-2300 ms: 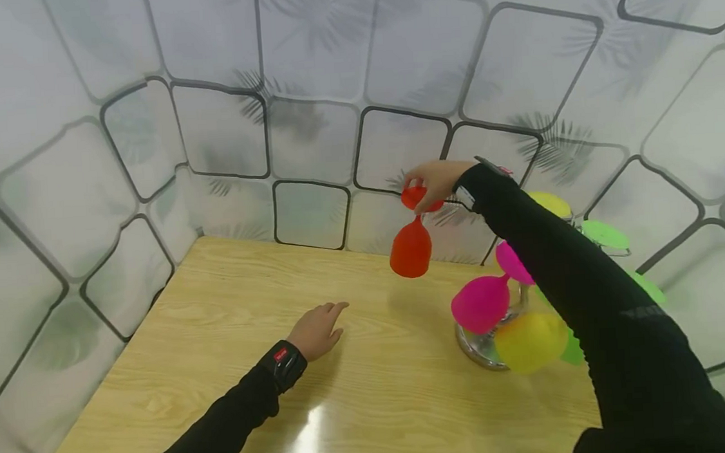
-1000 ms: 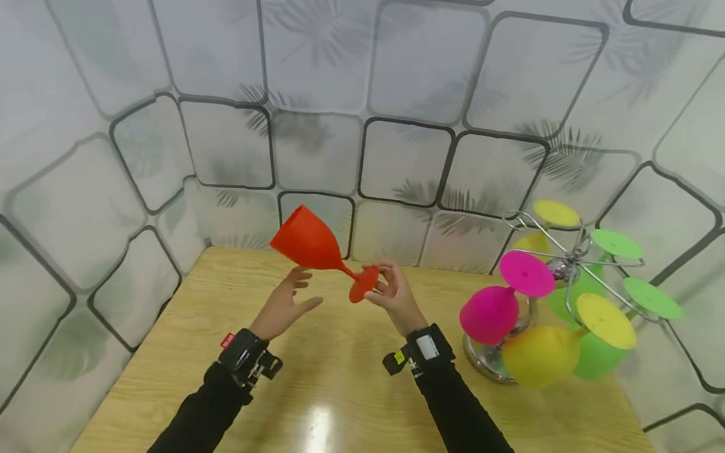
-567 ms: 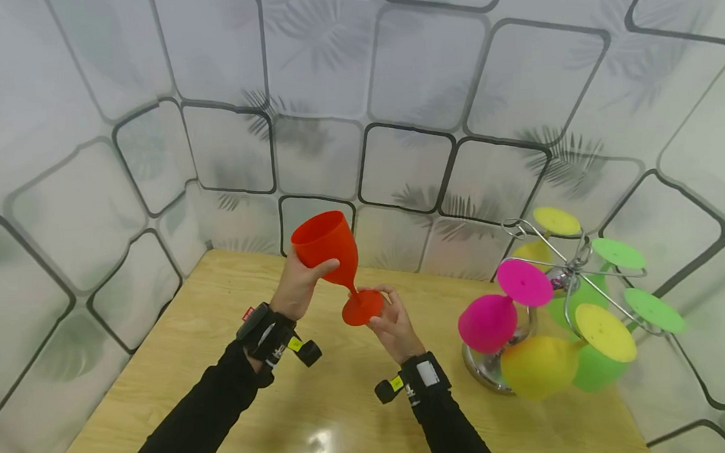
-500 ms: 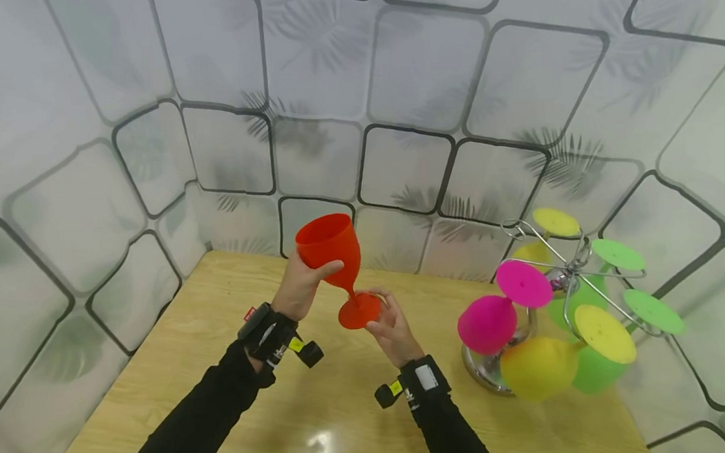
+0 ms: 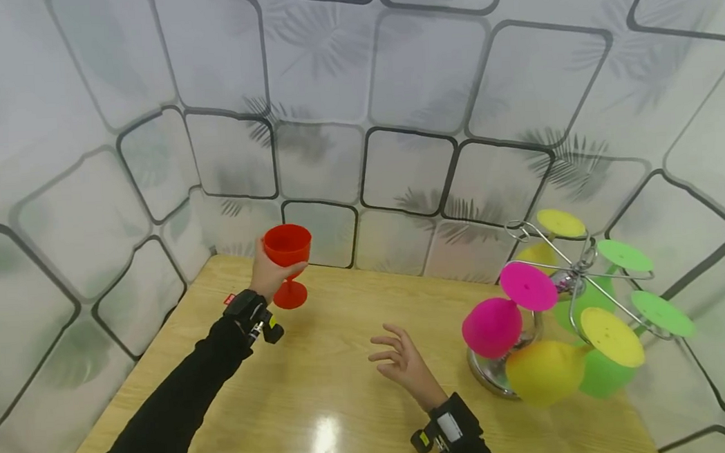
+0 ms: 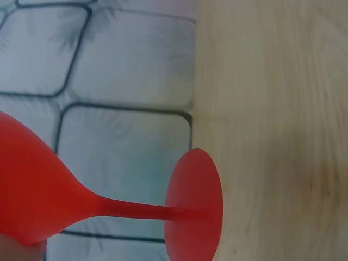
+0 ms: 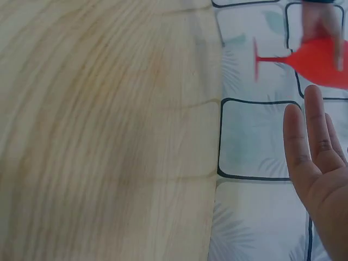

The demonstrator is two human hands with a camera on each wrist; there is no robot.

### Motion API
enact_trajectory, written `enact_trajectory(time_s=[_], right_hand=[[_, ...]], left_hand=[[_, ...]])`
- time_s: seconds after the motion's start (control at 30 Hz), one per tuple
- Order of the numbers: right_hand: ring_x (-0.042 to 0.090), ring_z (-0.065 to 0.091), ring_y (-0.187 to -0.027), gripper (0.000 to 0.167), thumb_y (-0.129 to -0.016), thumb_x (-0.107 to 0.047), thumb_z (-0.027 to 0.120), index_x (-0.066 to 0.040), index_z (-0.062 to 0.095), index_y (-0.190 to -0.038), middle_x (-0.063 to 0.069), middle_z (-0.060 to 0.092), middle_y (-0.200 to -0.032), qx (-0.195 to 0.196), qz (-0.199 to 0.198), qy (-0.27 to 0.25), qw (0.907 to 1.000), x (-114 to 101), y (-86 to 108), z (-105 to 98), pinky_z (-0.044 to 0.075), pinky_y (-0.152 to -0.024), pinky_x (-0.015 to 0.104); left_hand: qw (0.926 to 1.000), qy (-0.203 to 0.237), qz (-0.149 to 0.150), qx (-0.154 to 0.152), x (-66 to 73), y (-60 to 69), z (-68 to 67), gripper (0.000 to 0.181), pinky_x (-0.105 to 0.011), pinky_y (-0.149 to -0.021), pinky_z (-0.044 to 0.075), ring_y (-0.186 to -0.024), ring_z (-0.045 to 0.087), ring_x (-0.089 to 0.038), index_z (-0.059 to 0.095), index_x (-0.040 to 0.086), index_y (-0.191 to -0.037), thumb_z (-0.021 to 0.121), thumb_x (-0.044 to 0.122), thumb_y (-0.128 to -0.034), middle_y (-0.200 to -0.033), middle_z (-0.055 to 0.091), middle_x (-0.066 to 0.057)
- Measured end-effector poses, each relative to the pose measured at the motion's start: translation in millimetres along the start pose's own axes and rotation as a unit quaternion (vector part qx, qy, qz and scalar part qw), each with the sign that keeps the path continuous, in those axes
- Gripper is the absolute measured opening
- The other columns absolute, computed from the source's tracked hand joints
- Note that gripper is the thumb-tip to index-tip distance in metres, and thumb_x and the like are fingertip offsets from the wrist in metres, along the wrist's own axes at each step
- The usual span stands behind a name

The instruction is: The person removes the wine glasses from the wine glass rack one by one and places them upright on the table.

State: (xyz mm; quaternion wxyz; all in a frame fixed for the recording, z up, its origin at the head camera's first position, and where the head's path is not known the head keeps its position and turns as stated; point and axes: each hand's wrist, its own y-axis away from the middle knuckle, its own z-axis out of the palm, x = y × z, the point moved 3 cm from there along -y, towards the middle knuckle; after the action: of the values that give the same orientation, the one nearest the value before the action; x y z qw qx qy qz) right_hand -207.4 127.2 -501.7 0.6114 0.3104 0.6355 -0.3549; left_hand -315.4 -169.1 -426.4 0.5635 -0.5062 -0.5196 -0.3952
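My left hand [image 5: 268, 272] grips a red plastic wine goblet [image 5: 286, 241] by its bowl, the thumb across the near side. The goblet is upright over the far left part of the table. In the left wrist view, the goblet's stem and round foot [image 6: 194, 206] show whole, while part of the bowl is cut off by the frame. Its foot looks raised off the tabletop in the right wrist view. My right hand [image 5: 405, 362] is over the middle of the table, fingers spread and holding nothing. In its own wrist view, the right hand's fingers [image 7: 315, 136] stand nearly straight.
At the right stands a chrome rack [image 5: 493, 374] with wire arms. Upside-down goblets hang from it: a magenta goblet [image 5: 492, 327], a yellow goblet [image 5: 544, 371] and several others in yellow and green. Patterned walls [image 5: 421, 171] border the wooden table [image 5: 349, 421] at the back and left.
The red goblet came left from the right hand, was turned upright and passed to the left hand. The right hand let go of its foot and drew back toward the near right.
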Motion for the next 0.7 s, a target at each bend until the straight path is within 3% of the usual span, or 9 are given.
enact_trajectory(time_s=[0.13, 0.33, 0.47, 0.7], right_hand=[[0.013, 0.056, -0.110, 0.072, -0.093, -0.003, 0.053, -0.004, 0.006, -0.148, 0.033, 0.030, -0.141, 0.003, -0.007, 0.007, 0.9999, 3.3, 10.5, -2.6, 0.051, -0.092, 0.029], [0.007, 0.056, -0.107, 0.071, -0.094, -0.005, 0.051, -0.002, 0.005, -0.147, 0.034, 0.029, -0.141, 0.008, 0.004, 0.001, 1.0000, 7.5, 18.2, -7.9, 0.050, -0.092, 0.027], [0.006, 0.056, -0.107, 0.070, -0.095, -0.005, 0.051, -0.004, 0.006, -0.148, 0.033, 0.029, -0.142, 0.009, 0.014, -0.002, 0.9999, 8.9, 18.4, -8.7, 0.049, -0.093, 0.029], [0.008, 0.056, -0.107, 0.068, -0.095, -0.005, 0.051, -0.002, 0.007, -0.147, 0.036, 0.030, -0.139, 0.004, -0.006, 0.005, 1.0000, 9.8, 14.9, -5.0, 0.050, -0.094, 0.032]], left_hand=[[0.9984, -0.021, -0.023, 0.047, -35.2, -9.4, -22.0, 0.090, -0.050, -0.110, 0.035, -0.131, 0.033, -0.036, 0.015, 0.006, -0.143, 0.075, 0.002, -0.0765, -0.145, 0.031, -0.019], [0.9918, -0.052, -0.043, 0.108, -67.6, -8.0, -37.6, 0.093, -0.049, -0.111, 0.033, -0.133, 0.033, -0.037, 0.014, 0.007, -0.144, 0.077, 0.005, -0.0754, -0.147, 0.031, -0.020], [0.9881, -0.060, -0.046, 0.134, -77.6, -7.1, -42.7, 0.092, -0.051, -0.111, 0.033, -0.133, 0.034, -0.038, 0.014, 0.008, -0.144, 0.077, 0.008, -0.0764, -0.146, 0.031, -0.021], [0.9889, -0.053, -0.054, 0.128, -81.4, -12.5, -42.4, 0.092, -0.051, -0.112, 0.031, -0.133, 0.033, -0.038, 0.012, 0.010, -0.145, 0.075, 0.011, -0.0780, -0.147, 0.030, -0.022]])
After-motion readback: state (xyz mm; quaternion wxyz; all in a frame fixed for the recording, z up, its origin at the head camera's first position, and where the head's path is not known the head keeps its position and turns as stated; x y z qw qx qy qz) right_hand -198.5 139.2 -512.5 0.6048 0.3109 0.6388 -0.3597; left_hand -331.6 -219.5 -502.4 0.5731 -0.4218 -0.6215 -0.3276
